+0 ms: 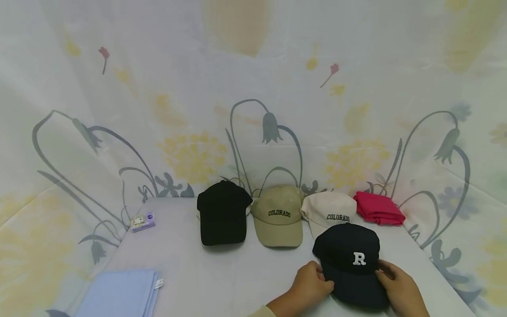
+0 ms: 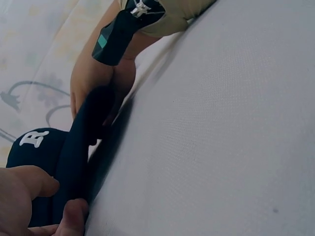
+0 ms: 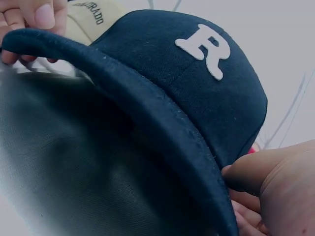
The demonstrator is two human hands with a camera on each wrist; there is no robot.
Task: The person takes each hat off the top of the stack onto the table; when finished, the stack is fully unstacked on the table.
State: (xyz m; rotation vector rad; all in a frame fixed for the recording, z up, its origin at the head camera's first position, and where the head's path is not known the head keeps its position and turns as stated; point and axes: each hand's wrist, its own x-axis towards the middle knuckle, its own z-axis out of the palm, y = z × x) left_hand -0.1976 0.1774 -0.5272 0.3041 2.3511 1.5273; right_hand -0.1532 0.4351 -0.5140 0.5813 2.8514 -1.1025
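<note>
Along the far edge of the tabletop (image 1: 190, 273) sit three caps in a row — a black cap (image 1: 222, 212), a khaki cap (image 1: 278, 215) lettered COLORADO and a cream cap (image 1: 328, 210) with the same word — and a folded pink cloth (image 1: 378, 208) lies at the far right corner. A small purple packet (image 1: 143, 221) rests at the left edge, and a folded light-blue cloth (image 1: 119, 293) lies at the near left corner. The navy cap (image 1: 350, 259) with a white R sits near the right edge, just in front of the cream cap and overlapping it in the head view; nothing lies between it and the person. The left hand (image 1: 310, 284) pinches the left side of its brim, thumb on top and fingers (image 2: 71, 216) curled beneath. The right hand (image 1: 398, 284) grips the right side, its thumb pressed at the brim's edge. That makes four caps, two folded cloths, one packet.
</note>
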